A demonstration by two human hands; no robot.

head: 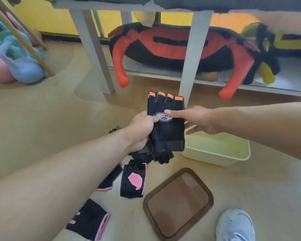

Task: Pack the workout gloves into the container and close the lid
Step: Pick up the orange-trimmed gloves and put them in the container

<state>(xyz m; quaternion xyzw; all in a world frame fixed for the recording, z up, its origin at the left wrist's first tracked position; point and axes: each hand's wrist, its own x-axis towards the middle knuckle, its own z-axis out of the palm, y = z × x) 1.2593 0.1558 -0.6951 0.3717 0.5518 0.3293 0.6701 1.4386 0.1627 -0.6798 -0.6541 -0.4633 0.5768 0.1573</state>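
Note:
A black mesh workout glove with orange finger trim (166,117) is held upright in mid-air. My left hand (142,129) grips its left edge, thumb over the front. My right hand (196,119) pinches its right side, thumb on the logo patch. Just right of the glove, a pale yellow container (217,150) stands open on the floor. Its brown lid (178,202) lies flat in front of it. Black gloves with pink trim (134,181) (88,221) lie on the floor below my left arm, and another black glove (155,156) lies under the held one.
A white shelf leg (189,66) stands right behind the held glove. Red-and-black (172,47) and yellow-and-black (276,42) weight bags sit on the low shelf. Pastel kettlebells (16,63) are at far left. My grey shoe (236,226) is at lower right.

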